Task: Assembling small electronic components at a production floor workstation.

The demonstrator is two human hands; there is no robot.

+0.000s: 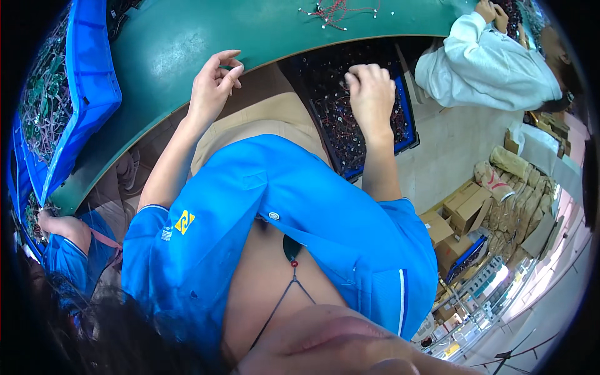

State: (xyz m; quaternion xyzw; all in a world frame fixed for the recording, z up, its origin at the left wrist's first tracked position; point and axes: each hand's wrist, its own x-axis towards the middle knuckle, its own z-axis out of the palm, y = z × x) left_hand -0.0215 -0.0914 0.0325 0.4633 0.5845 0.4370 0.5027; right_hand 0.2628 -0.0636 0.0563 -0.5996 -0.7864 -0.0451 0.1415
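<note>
My left hand (215, 87) is over the near edge of the green tabletop (187, 47), its fingers loosely bent and the thumb apart from them; I see nothing held in it. Over a blue crate (409, 119) at the table's edge is my right hand (373, 97), with fingers curled down and thumb drawn in. Whatever its fingertips may hold is hidden. Many small dark parts with red wires and pale ends (337, 119) fill the crate. A loose bunch of red-and-black wires with white connectors (334, 14) lies farther back on the tabletop.
Blue bins (94, 81) full of wired green parts stand at the left. A person in a pale grey top (484, 69) works at the upper right, and another person's arm (69, 231) reaches in at the lower left. Cardboard boxes (465, 206) and sacks are stacked at the right.
</note>
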